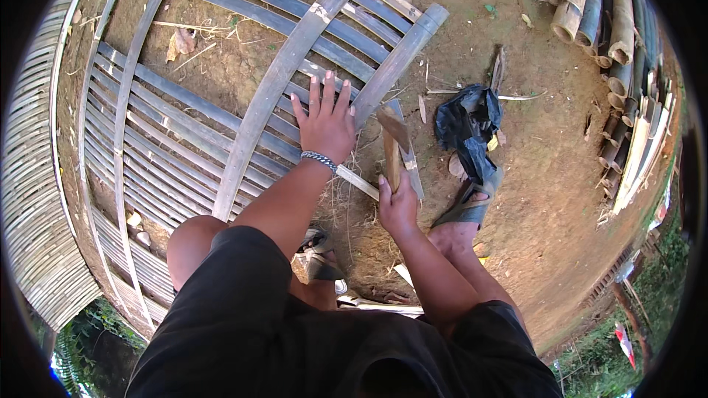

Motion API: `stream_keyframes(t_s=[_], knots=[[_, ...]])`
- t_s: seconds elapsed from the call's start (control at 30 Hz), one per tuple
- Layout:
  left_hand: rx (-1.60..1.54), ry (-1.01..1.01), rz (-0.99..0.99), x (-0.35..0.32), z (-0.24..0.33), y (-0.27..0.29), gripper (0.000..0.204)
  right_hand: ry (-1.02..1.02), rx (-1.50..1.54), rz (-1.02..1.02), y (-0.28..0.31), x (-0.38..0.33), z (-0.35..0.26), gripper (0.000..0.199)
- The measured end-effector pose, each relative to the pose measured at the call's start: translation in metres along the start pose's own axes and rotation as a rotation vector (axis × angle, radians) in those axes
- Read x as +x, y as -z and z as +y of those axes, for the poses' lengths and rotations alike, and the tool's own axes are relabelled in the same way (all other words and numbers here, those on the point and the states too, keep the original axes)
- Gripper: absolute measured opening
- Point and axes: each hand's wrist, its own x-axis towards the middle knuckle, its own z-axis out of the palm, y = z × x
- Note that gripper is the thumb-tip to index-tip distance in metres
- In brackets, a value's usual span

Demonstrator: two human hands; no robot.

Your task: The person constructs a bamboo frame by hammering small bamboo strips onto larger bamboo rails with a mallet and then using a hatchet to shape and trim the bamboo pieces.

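Note:
My left hand [324,125] lies flat, fingers spread, on the slats of a bamboo lattice panel [254,133], between two of its crosswise strips. A braided chain bracelet [318,161] circles that wrist. To its right, my right hand [399,206] is closed around the wooden handle of a hammer [395,130], whose brownish head points away from me. Just beyond and beside the hammer runs a flat grey bamboo piece [414,169], partly hidden by it. The end crosspiece [402,63] of the panel reaches up and right from near my left fingertips.
A crumpled black plastic bag [470,119] lies on the dirt ahead of my right sandal [472,203]. Bamboo poles [582,7] and split pieces [645,147] are stacked at the far right. Another slatted bamboo panel [37,177] stands along the left edge. My left sandal [318,254] is beside the panel.

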Motion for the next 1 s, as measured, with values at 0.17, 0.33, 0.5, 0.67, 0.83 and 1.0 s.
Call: stream_keyframes(t_s=[0.17, 0.33, 0.5, 0.67, 0.83, 1.0], knots=[[0.015, -0.002, 0.006, 0.001, -0.002, -0.003, 0.052, 0.096, 0.139, 0.174, -0.011, 0.005, -0.004, 0.038], [0.000, -0.001, -0.011, 0.001, -0.002, -0.004, 0.052, 0.007, 0.047, 0.055, -0.019, 0.007, -0.010, 0.034], [-0.002, 0.002, -0.014, 0.003, -0.001, -0.003, 0.053, 0.094, 0.106, 0.129, -0.025, -0.004, -0.003, 0.031], [-0.018, 0.005, -0.001, 0.001, -0.004, -0.004, 0.053, 0.013, 0.138, 0.166, -0.031, 0.003, -0.008, 0.034], [-0.029, -0.001, 0.025, 0.001, -0.003, -0.005, 0.051, -0.170, 0.152, -0.032, -0.032, -0.004, -0.021, 0.029], [-0.051, -0.001, 0.028, -0.003, -0.003, -0.004, 0.051, -0.039, 0.347, 0.214, -0.027, -0.003, -0.021, 0.022]])
